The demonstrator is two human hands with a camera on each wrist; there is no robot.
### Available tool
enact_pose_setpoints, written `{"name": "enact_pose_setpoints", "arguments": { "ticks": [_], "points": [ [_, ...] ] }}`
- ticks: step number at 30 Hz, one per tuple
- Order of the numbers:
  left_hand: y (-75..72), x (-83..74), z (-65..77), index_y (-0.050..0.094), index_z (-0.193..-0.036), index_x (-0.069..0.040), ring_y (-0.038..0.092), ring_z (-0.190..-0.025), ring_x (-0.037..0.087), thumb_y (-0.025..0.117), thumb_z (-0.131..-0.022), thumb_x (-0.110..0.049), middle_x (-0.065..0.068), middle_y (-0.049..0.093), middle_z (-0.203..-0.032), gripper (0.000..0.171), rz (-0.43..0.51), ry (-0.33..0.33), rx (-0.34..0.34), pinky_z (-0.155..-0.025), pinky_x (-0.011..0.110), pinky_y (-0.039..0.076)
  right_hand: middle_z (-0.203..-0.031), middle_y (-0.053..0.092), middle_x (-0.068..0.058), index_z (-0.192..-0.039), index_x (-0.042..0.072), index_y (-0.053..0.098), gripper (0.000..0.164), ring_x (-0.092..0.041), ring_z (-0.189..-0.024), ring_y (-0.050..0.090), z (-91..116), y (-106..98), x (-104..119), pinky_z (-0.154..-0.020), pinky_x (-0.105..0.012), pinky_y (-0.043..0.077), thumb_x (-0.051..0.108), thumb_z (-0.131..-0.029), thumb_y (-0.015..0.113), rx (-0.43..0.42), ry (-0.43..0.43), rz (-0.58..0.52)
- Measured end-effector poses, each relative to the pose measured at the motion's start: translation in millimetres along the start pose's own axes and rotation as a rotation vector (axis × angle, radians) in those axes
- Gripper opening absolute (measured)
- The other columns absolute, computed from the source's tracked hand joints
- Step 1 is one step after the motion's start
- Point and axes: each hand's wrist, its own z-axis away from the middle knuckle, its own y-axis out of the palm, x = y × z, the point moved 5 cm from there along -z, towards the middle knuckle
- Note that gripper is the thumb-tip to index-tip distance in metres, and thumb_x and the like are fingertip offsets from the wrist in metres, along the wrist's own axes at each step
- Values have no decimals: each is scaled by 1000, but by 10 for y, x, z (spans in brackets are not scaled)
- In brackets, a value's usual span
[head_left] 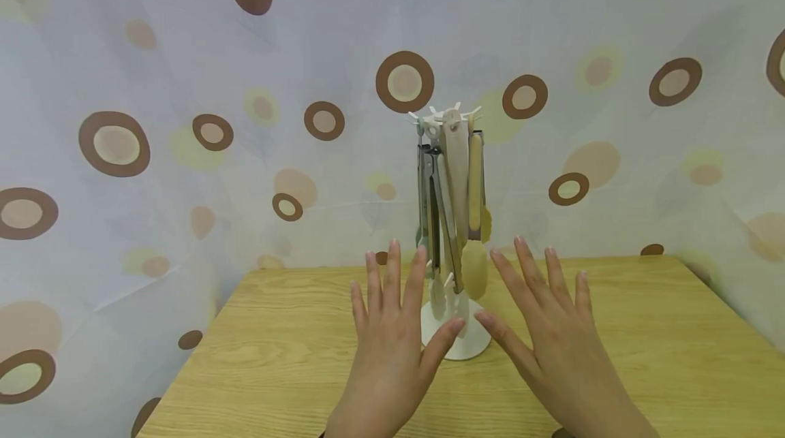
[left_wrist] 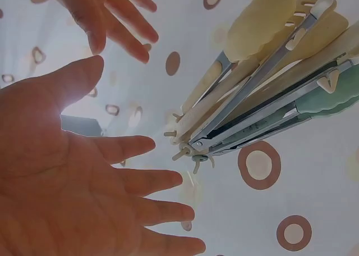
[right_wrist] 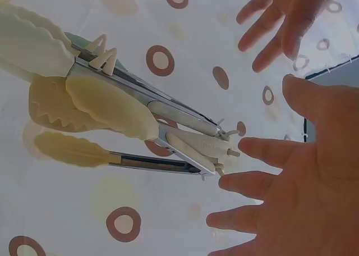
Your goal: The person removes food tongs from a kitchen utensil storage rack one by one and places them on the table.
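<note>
My left hand (head_left: 389,349) is spread with straight fingers over the table, in front and to the left of a white utensil stand (head_left: 469,348). Mirroring it on the right is my right hand (head_left: 561,336), also spread, its thumb tip close to the left thumb. Neither hand holds anything. From the stand's hooked top hang yellow-headed tongs (head_left: 475,268), steel tongs with pale heads (right_wrist: 36,40), green-headed tongs (left_wrist: 325,99) and a beige-handled utensil (head_left: 455,159). A tan head with a toothed edge (right_wrist: 53,107) shows behind the yellow tongs in the right wrist view.
The stand's round foot sits on a wooden table (head_left: 276,349). Behind and to the sides hangs a pale cloth (head_left: 343,172) printed with brown rings and dots. Small pale prongs (left_wrist: 330,81) stick out low among the hanging tongs.
</note>
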Motion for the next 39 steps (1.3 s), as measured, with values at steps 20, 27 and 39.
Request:
{"name": "enact_pose_setpoints", "arguments": {
  "ticks": [20,27,39],
  "points": [
    [-58,-26,-50,17,-155,-17,-1,-146,37,53,-96,-46,14,7,-160,75,21,77,-82,-107,67,11,-158,22,-13,-152,20,31,64,-45,-142,16,-56,-17,32,-108,-66,10,37,-96,57,-108,-53,-83],
    [-70,-26,-81,15,-155,-16,5,-146,36,49,-97,-47,13,11,-160,74,17,122,-135,-106,67,15,-157,23,-15,-151,17,33,62,-44,-142,17,-68,-30,15,-110,-63,10,36,-97,57,-144,-57,-111],
    [-99,-22,-160,20,-153,-10,14,-143,41,56,-96,-41,18,19,-157,74,-29,207,-210,-106,65,21,-155,26,-17,-150,15,35,61,-44,-142,19,-117,-58,-12,-108,-66,14,32,-96,58,-176,-43,-154]
  ]
}}
